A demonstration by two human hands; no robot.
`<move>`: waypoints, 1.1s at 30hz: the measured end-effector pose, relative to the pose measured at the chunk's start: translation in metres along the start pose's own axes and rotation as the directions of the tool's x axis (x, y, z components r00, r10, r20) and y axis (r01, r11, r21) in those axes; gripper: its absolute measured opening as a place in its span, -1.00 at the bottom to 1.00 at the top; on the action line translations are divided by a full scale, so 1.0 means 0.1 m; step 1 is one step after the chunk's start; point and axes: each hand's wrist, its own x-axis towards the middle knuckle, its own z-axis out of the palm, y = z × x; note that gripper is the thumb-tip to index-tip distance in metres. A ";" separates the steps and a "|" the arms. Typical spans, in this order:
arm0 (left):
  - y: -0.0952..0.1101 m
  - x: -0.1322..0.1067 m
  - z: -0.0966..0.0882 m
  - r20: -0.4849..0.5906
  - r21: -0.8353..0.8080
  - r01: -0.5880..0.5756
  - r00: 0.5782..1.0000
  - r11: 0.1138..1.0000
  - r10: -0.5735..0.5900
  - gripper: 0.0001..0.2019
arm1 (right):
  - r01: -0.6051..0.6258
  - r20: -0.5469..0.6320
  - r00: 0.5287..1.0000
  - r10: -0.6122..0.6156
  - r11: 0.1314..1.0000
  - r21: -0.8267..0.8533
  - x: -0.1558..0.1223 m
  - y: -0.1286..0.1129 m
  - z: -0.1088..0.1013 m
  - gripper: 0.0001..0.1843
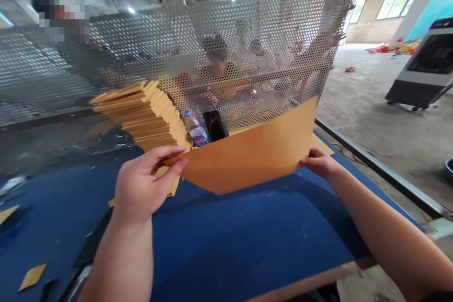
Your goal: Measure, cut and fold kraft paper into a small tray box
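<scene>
A flat sheet of brown kraft paper or card point(247, 155), perhaps an envelope, is held up and tilted above the blue tabletop point(226, 236). My left hand point(145, 181) pinches its left corner between thumb and fingers. At the right edge, my right hand point(318, 160) grips it, with the fingertips partly behind the sheet. Behind my left hand rises a tall, uneven stack of similar brown pieces point(141, 113). Beyond the sheet stand a plastic bottle point(196, 128) with a blue cap and a dark phone point(214, 126) leaning upright.
A perforated metal screen point(262, 66) runs along the table's far side, with several people behind it. Small brown scraps point(32, 277) and dark items lie at the left. A wheeled air cooler point(424, 63) stands on the floor at right.
</scene>
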 end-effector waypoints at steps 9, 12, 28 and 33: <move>-0.26 0.12 0.18 0.224 -0.071 0.158 0.965 0.985 -0.138 -0.57 | -0.102 0.266 0.957 0.119 0.992 -0.079 -0.10 -0.20 0.19 -0.59; -0.39 0.12 0.26 0.385 -0.031 0.176 0.910 0.984 -0.151 -0.51 | -0.144 0.273 0.945 0.181 0.978 -0.153 -0.06 -0.21 0.22 -0.60; -0.63 -0.69 0.80 0.436 0.231 -0.352 0.871 0.907 0.226 -0.68 | 0.051 -0.023 0.994 -0.103 0.660 -0.750 0.18 -0.33 0.76 -0.72; -0.12 -1.21 0.69 0.439 0.168 -0.716 0.670 0.678 0.598 -0.76 | 0.183 0.127 0.982 -0.138 0.548 -0.816 0.40 -0.32 1.21 -0.72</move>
